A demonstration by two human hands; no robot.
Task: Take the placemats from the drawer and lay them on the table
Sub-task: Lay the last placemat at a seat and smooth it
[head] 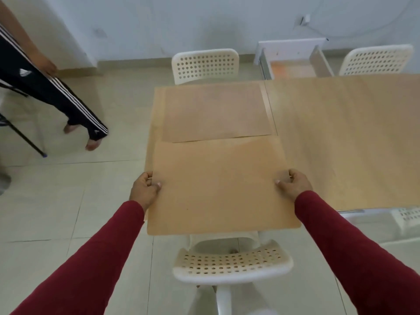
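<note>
At the lower centre of the frame, a placemat held over the worktop's near end

Head view: the left hand (145, 189) and right hand (295, 183) each pinch a side edge of the near placemat (218, 185), thumbs on top, probably to keep it level and square; its near edge overhangs the worktop (341, 133) above a white chair (231, 262). A second placemat (213, 110) lies flat just beyond, and the drawer (293, 62) stands open at upper right
</note>
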